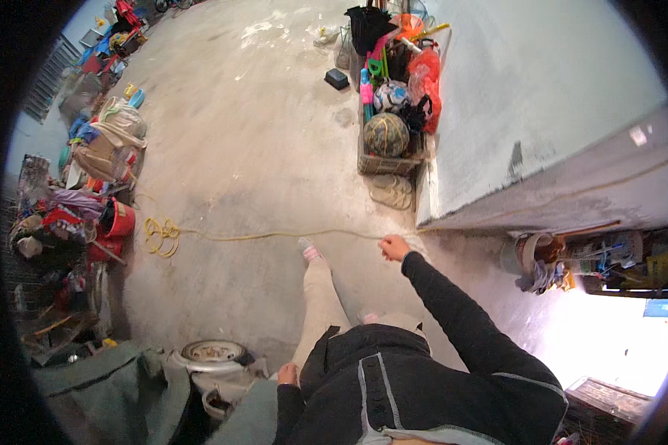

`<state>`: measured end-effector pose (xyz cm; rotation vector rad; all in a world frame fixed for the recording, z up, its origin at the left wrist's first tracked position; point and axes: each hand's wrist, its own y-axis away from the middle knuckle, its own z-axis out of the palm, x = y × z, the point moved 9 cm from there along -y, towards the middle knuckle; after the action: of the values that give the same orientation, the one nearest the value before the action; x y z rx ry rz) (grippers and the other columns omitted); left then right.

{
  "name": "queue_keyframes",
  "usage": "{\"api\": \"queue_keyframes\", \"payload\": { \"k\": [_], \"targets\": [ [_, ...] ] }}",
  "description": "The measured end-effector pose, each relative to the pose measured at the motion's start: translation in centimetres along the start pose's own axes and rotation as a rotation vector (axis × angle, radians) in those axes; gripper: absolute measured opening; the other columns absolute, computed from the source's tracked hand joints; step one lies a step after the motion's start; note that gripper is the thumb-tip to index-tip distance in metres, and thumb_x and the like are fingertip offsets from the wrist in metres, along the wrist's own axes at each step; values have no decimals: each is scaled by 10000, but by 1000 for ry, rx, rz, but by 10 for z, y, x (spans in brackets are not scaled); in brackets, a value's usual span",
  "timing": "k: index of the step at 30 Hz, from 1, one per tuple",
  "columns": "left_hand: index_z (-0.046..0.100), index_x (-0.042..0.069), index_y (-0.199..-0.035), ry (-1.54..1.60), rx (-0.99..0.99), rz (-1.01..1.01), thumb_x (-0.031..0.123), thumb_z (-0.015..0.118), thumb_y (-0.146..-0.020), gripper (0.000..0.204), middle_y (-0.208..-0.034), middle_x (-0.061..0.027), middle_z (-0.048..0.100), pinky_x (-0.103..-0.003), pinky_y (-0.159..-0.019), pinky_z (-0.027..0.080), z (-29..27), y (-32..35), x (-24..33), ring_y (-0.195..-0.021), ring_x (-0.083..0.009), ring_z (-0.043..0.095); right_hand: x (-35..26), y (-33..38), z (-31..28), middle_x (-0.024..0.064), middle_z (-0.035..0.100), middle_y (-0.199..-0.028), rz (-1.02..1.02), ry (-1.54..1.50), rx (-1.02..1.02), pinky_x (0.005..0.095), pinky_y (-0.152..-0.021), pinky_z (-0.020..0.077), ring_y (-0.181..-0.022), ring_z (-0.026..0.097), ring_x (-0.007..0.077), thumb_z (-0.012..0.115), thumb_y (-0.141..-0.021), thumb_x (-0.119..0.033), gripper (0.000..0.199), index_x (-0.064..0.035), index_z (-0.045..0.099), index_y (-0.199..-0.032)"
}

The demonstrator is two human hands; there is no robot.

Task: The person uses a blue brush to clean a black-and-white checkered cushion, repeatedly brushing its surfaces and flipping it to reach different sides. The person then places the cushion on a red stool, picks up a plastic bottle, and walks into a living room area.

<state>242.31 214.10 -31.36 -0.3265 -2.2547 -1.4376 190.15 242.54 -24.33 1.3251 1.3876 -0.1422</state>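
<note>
My right hand [394,248] is stretched out to the front right, its fingers curled closed. Whether anything is inside them is hidden. In the picture, a thin yellow hose or cord [267,236] meets this hand; I cannot tell whether the two touch or the line only passes below on the floor. To the left, the same line ends in a loose coil [161,236] on the concrete. Low beside my left hip hangs my left hand [288,373], next to my dark jacket, with its fingers mostly out of sight. One foot [309,250] is forward, just short of the line.
Against the right wall stands a crate [393,165] with balls and toys, flat round pieces [390,193] in front of it. A black box [337,78] lies on the floor. Red buckets [115,226] and piled goods line the left; a wheel [214,351] lies near lower left.
</note>
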Motion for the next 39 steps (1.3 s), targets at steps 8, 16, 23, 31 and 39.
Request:
{"api": "queue_keyframes", "payload": {
  "k": [8, 16, 23, 31, 39],
  "targets": [
    [554, 65, -735, 156, -52, -171, 204, 554, -785, 148, -601, -59, 550, -333, -409, 376, -107, -205, 148, -468, -176, 501, 55, 8, -43, 99, 589, -591, 413, 195, -95, 299, -428, 468, -449, 557, 171, 546, -832, -220, 240, 4, 580, -754],
    [528, 69, -875, 647, 81, 247, 248, 532, -870, 179, -721, -25, 571, -240, -473, 410, -194, -367, 626, -584, -118, 543, -5, -52, -40, 102, 593, -589, 735, -60, 75, 309, -397, 450, -414, 535, 170, 552, -825, -197, 217, 4, 583, -751],
    [557, 51, -942, 62, -99, 538, 278, 553, -877, 236, -726, -18, 597, -220, -456, 396, -206, -442, 735, -576, -86, 525, -170, -300, -32, 94, 588, -566, 444, -50, -17, 345, -414, 444, -430, 545, 166, 563, -820, -210, 208, -13, 581, -757],
    [511, 35, -715, 214, -75, -241, 195, 519, -810, 186, -651, -90, 550, -341, -470, 444, -327, -406, 586, -564, -229, 563, -420, -577, -91, 169, 585, -611, 74, 51, 108, 375, -494, 476, -507, 588, 267, 525, -788, -199, 243, 17, 601, -703],
    [547, 39, -705, 219, -21, -316, 203, 560, -764, 175, -630, -99, 572, -354, -461, 443, -323, -493, 654, -535, -221, 559, -542, -721, -64, 73, 558, -524, -61, 77, -22, 316, -428, 424, -432, 528, 156, 518, -841, -229, 274, -14, 569, -680]
  ]
}}
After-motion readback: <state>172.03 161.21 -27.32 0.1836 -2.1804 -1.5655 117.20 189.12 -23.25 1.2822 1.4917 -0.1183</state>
